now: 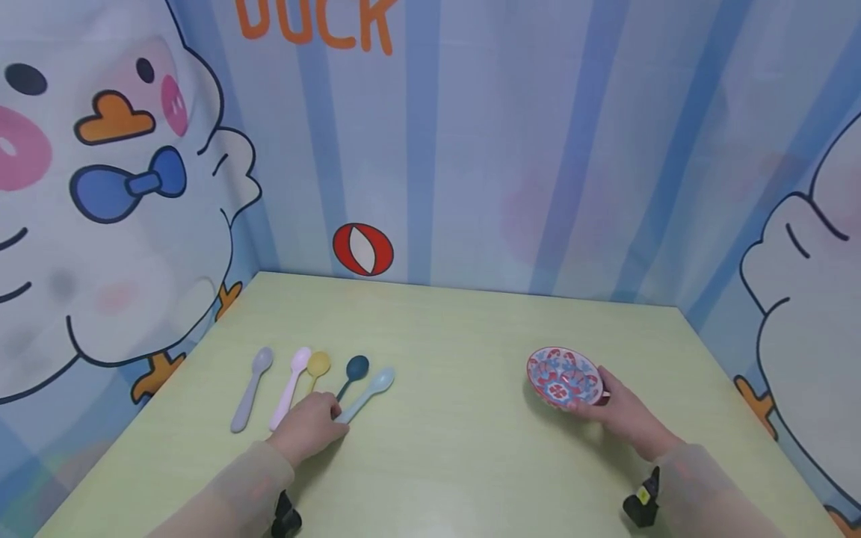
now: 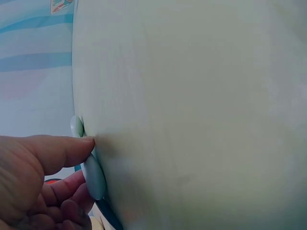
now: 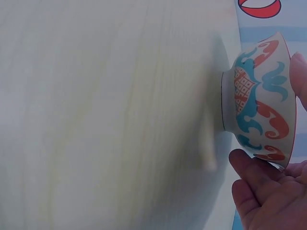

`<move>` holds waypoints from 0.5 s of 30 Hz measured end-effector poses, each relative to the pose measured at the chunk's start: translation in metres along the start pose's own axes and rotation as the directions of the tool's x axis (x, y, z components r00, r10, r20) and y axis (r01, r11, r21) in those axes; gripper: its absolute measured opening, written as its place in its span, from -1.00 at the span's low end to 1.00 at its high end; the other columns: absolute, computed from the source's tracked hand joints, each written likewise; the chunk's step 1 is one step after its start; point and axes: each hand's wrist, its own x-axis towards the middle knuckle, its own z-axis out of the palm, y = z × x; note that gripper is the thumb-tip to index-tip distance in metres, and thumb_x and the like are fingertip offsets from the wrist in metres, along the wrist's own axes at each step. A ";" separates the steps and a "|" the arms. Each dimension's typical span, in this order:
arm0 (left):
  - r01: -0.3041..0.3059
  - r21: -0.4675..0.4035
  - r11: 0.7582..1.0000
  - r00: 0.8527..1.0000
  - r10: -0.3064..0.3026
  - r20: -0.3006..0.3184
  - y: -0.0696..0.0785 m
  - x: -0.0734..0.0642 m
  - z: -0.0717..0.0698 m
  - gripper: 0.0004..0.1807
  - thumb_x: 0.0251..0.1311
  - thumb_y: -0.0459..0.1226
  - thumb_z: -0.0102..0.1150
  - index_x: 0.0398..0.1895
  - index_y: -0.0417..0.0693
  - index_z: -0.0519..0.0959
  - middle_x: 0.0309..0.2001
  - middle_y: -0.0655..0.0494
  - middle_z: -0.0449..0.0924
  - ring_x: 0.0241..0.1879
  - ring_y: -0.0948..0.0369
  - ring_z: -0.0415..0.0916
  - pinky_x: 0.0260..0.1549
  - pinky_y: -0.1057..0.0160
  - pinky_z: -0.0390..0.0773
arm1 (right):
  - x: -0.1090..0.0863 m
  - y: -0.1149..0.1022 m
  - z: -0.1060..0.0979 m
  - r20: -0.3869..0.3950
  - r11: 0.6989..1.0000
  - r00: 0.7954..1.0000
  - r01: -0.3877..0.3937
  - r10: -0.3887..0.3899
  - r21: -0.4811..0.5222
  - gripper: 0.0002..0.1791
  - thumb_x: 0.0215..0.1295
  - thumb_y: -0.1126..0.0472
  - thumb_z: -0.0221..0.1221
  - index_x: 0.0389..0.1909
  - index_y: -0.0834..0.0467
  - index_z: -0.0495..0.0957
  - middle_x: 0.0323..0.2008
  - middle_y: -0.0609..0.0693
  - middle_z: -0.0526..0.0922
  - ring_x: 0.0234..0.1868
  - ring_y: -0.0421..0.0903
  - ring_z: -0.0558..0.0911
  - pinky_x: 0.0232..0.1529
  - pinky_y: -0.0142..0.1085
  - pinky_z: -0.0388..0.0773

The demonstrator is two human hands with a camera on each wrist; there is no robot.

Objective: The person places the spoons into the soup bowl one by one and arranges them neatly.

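Observation:
At the left, my left hand pinches the handle of a light blue spoon, its bowl end pointing away to the right. The left wrist view shows the thumb on one side of that handle and curled fingers on the other. Beside it lie a dark teal spoon and a yellow spoon, their handles partly hidden by the hand. Over on the right, my right hand grips a patterned bowl at its rim, thumb and fingers on its side. Red and blue motifs cover the bowl, which looks tilted.
Further left on the pale table lie a pink spoon and a greyish-purple spoon. A striped backdrop with duck drawings stands behind and along both sides of the table.

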 end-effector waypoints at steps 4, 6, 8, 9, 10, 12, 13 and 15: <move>0.022 -0.014 1.000 1.000 -0.022 0.014 0.000 -0.001 -0.001 -0.78 0.07 -0.23 0.34 -0.35 -0.17 0.54 -0.44 0.08 0.45 -0.46 0.16 0.38 -0.44 0.22 0.38 | 0.001 -0.002 0.005 0.009 1.000 1.000 0.000 -0.001 0.024 0.19 0.21 -0.08 0.29 0.44 0.43 -0.34 0.31 0.42 0.17 0.22 0.26 0.35 0.17 0.08 0.33; 0.026 -0.020 0.999 1.000 -0.026 0.018 0.000 -0.001 -0.001 -0.78 0.07 -0.22 0.34 -0.37 -0.17 0.53 -0.45 0.08 0.45 -0.47 0.16 0.38 -0.45 0.23 0.37 | 0.002 -0.003 0.008 0.012 0.999 1.000 0.004 -0.004 0.039 0.19 0.20 -0.07 0.30 0.45 0.41 -0.33 0.32 0.41 0.17 0.22 0.25 0.35 0.16 0.06 0.35; 0.020 -0.020 1.000 1.000 -0.020 0.017 -0.001 -0.001 -0.001 -0.78 0.07 -0.22 0.34 -0.38 -0.16 0.52 -0.46 0.09 0.44 -0.47 0.17 0.38 -0.46 0.23 0.36 | 0.002 -0.005 0.011 0.016 0.999 1.000 0.014 -0.015 0.050 0.19 0.19 -0.06 0.31 0.45 0.42 -0.32 0.32 0.42 0.15 0.22 0.26 0.35 0.17 0.07 0.35; 0.016 -0.021 1.000 1.000 -0.016 0.015 -0.001 -0.001 -0.001 -0.78 0.07 -0.22 0.34 -0.39 -0.16 0.52 -0.47 0.09 0.44 -0.47 0.17 0.37 -0.47 0.24 0.36 | 0.002 -0.006 0.012 0.018 0.998 1.000 0.016 -0.017 0.052 0.20 0.18 -0.06 0.32 0.45 0.42 -0.32 0.33 0.42 0.14 0.22 0.27 0.35 0.18 0.07 0.34; 0.012 -0.021 1.000 1.000 -0.012 0.013 -0.001 -0.001 -0.001 -0.78 0.07 -0.22 0.34 -0.40 -0.15 0.51 -0.47 0.09 0.44 -0.48 0.17 0.37 -0.48 0.24 0.35 | 0.002 -0.008 0.014 0.022 0.998 1.000 0.019 -0.020 0.055 0.20 0.18 -0.05 0.32 0.45 0.42 -0.32 0.34 0.42 0.13 0.23 0.28 0.34 0.19 0.08 0.33; 0.000 -0.015 1.000 1.000 0.000 0.008 -0.001 -0.002 -0.002 -0.79 0.06 -0.22 0.34 -0.42 -0.14 0.51 -0.49 0.10 0.43 -0.49 0.17 0.37 -0.48 0.24 0.35 | 0.002 -0.010 0.017 0.030 0.998 0.999 0.017 -0.019 0.064 0.20 0.17 -0.05 0.33 0.46 0.40 -0.32 0.36 0.40 0.11 0.26 0.28 0.33 0.21 0.08 0.31; -0.005 -0.014 1.000 1.000 0.005 0.007 -0.001 -0.002 -0.002 -0.79 0.07 -0.23 0.33 -0.43 -0.14 0.50 -0.49 0.10 0.43 -0.49 0.17 0.36 -0.49 0.24 0.34 | 0.001 -0.012 0.018 0.033 0.998 0.999 0.020 -0.023 0.067 0.20 0.17 -0.04 0.33 0.45 0.40 -0.31 0.36 0.40 0.10 0.26 0.28 0.32 0.21 0.09 0.30; -0.013 -0.013 1.000 1.000 0.013 0.006 -0.001 -0.003 -0.002 -0.80 0.07 -0.23 0.33 -0.45 -0.12 0.50 -0.51 0.10 0.43 -0.51 0.18 0.36 -0.50 0.25 0.33 | 0.001 -0.014 0.021 0.039 0.997 0.999 0.021 -0.024 0.077 0.19 0.17 -0.02 0.33 0.46 0.39 -0.31 0.37 0.39 0.11 0.27 0.27 0.33 0.22 0.08 0.31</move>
